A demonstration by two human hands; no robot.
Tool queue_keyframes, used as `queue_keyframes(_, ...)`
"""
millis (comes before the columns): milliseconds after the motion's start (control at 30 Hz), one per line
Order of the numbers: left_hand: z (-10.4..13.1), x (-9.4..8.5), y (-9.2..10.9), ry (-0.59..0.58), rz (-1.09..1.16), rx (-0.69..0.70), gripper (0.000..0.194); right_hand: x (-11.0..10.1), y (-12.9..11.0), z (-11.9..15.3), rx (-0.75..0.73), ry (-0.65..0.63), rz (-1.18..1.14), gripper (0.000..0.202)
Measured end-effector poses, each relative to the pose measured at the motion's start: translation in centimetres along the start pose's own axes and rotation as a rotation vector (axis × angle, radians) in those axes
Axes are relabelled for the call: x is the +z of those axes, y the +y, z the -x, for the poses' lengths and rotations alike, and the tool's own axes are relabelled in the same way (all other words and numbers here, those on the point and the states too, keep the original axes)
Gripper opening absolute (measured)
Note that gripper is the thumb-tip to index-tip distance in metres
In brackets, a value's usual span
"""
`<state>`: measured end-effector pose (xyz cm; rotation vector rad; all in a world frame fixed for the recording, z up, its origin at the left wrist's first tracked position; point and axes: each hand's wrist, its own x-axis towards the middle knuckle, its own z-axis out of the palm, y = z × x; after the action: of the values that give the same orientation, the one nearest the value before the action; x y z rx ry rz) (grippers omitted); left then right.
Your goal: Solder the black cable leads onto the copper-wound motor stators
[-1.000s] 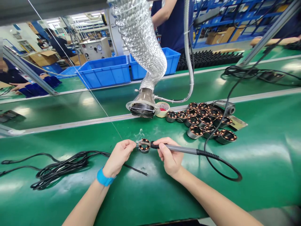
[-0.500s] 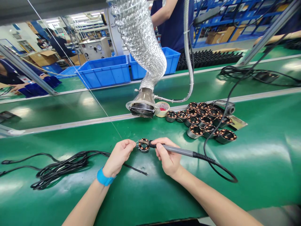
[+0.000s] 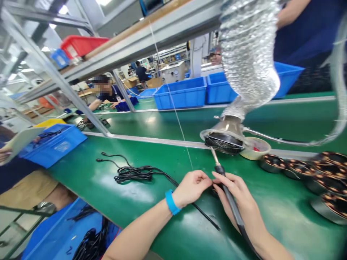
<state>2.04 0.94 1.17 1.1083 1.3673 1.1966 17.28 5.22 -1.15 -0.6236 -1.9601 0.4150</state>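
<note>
In front of the round, black-grilled fume nozzle [image 3: 224, 143], the right hand [image 3: 245, 195] gripped a slim, grey-handled soldering iron [image 3: 231, 204]; the left hand [image 3: 191, 188] pinched narrowly, its contents unclear.

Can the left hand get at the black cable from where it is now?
Probably yes: the cable lies near the left hand, mostly uncovered on the bench. That hand looks pinched, though, so it may have to open first.

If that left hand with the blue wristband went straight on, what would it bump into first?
Probably the bare right hand, just beyond the fingers of the left hand; whether the two touch is unclear.
</note>
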Motion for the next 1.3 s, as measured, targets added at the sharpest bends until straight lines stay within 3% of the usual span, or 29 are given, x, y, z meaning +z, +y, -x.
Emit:
queue_keyframes(133,0.2,-0.7,0.4,-0.036,-0.063,-0.016,0.016,0.1,-0.6,-0.5,-0.048,0.021,0.033,0.033)
queue_keyframes(267,0.4,-1.4,1.2,-0.122,-0.131,-0.120,0.019,-0.3,-1.3,-0.6,-0.084,0.019,0.025,0.032)
queue_keyframes(467,0.2,-2.3,1.4,-0.190,-0.033,-0.201,0.024,-0.2,-1.3,-0.2,-0.031,-0.002,0.038,0.032)
queue_keyframes(567,0.7,-2.0,1.4,-0.182,0.015,-0.221,0.027,0.0,-2.0,0.2,-0.058,0.036,-0.009,0.034)
queue_keyframes(733,1.0,-1.8,1.5,-0.159,-0.059,-0.204,0.027,0.0,-2.1,1.0,0.036,-0.011,-0.055,0.039)
queue_keyframes(933,0.9,-1.9,1.8,-0.193,-0.150,-0.251,0.027,-1.6,-1.8,1.1,0.127,0.073,-0.093,0.032)
queue_keyframes(1067,1.0,-1.9,1.9,-0.213,-0.171,-0.255,0.026,-3.0,-2.2,0.9,0.184,0.199,-0.082,0.019)
queue_keyframes(1167,1.0,-1.8,1.8,-0.219,-0.165,-0.265,0.024,-3.8,-2.8,1.0,0.159,0.273,-0.099,0.014)
queue_keyframes(1300,1.0,-1.5,1.8,-0.236,-0.169,-0.268,0.025,-4.3,-3.4,1.2,0.094,0.269,-0.168,0.018)
